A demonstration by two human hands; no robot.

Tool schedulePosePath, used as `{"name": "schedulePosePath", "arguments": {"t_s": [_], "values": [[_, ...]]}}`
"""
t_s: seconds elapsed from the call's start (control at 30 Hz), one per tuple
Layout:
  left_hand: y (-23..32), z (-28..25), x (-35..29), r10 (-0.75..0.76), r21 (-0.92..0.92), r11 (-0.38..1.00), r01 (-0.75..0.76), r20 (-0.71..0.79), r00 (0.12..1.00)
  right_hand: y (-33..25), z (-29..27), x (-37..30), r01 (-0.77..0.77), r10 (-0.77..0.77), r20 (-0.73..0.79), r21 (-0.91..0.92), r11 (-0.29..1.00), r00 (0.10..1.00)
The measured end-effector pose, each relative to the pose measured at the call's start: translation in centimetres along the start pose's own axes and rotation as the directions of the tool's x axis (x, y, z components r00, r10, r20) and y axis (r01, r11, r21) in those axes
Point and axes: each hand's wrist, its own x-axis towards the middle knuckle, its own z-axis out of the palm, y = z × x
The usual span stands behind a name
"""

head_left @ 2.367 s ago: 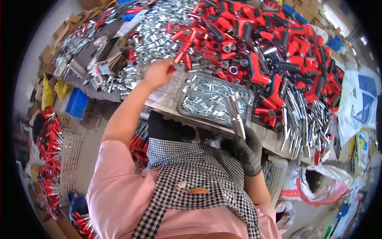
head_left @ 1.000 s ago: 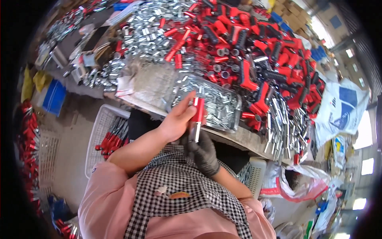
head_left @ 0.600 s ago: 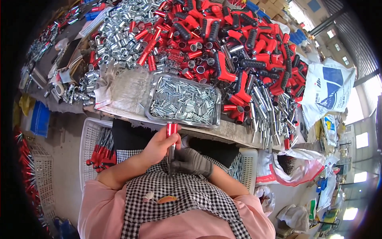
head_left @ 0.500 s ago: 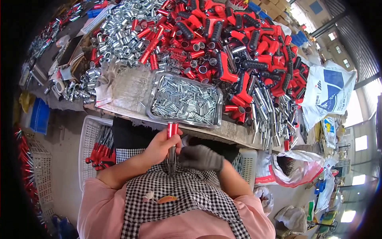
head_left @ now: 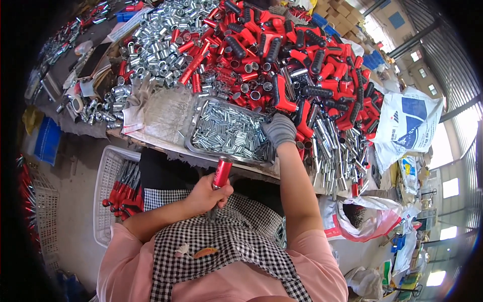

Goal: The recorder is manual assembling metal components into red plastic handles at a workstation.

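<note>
My bare left hand (head_left: pixel 210 193) is wrapped around a tool with a red metal tube (head_left: pixel 223 172) at its top end, held upright in front of my apron. The tool's lower metal part runs down towards the checked cloth and is mostly hidden. My right hand (head_left: pixel 280 130), in a grey glove, reaches to the right end of a metal tray (head_left: pixel 221 155) full of small silver pins (head_left: pixel 229 131). It rests where the tray meets a pile of red-and-black handles (head_left: pixel 283 95). Its fingertips are hidden, and whether they hold anything cannot be seen.
Silver collars (head_left: pixel 161 45) heap at the back left of the bench. Long silver rods (head_left: pixel 334 156) lie at the right, before a white sack (head_left: pixel 410 126). A white basket (head_left: pixel 103 206) with red-handled tools stands below left. An open sack (head_left: pixel 370 216) sits below right.
My right hand has left the tool and moved up and forward to the tray's right end. My left hand still holds the tool, its red end now tilted slightly right.
</note>
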Motion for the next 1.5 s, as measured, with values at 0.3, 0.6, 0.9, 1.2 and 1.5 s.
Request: {"name": "schedulePosePath", "arguments": {"t_s": [0.3,0.6,0.9,1.2,1.5], "values": [[1.8,-3.1,-0.5,0.059,0.419,0.907,0.045,-0.233,0.971,2.0,-1.7,0.0,0.005,-0.011,-0.170,-0.037,0.999,0.985],[1.6,-3.6,-0.7,0.220,0.712,0.696,-0.096,-0.083,0.972,3.9,-1.5,-0.8,0.477,-0.217,-0.699,0.200,0.856,0.681],[2.4,-3.2,-0.8,0.175,0.893,0.435,-0.115,0.042,0.984,-1.1,-3.9,-14.2,0.592,-0.789,-0.096,0.716,0.369,0.607],[2.2,-3.1,0.1,0.170,0.903,0.398,-0.161,0.100,0.980,-1.8,-3.0,-13.5,0.758,-0.853,-0.220,0.595,0.267,0.474],[2.5,-2.8,0.0,0.208,0.827,0.562,-0.003,-0.138,0.968,-0.4,-8.4,-1.2,0.528,-0.561,-0.050,0.417,0.740,0.826]]}}
